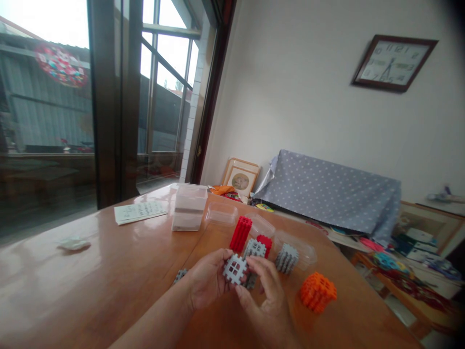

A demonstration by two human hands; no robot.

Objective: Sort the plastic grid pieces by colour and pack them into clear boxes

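Between my hands, above the wooden table [119,281], is a grey square toothed building piece [235,269] with a four-pane window pattern. My left hand [209,277] grips its left side, thumb on the upper edge. At its right edge the fingers and thumb of my right hand [269,295] close in on it. Just beyond stand a grey stack [255,248] of like pieces, a tall red stack [241,233] and a shorter red stack [265,243]. Part of another grey piece [180,276] shows behind my left wrist.
To the right stand another grey stack [286,258] and an orange stack [317,292]. Clear plastic trays [221,213] and a lidded clear box [189,207] sit farther back. Left lie a paper booklet [141,211] and a small crumpled packet [73,243]. A dotted cloth [327,194] hangs behind.
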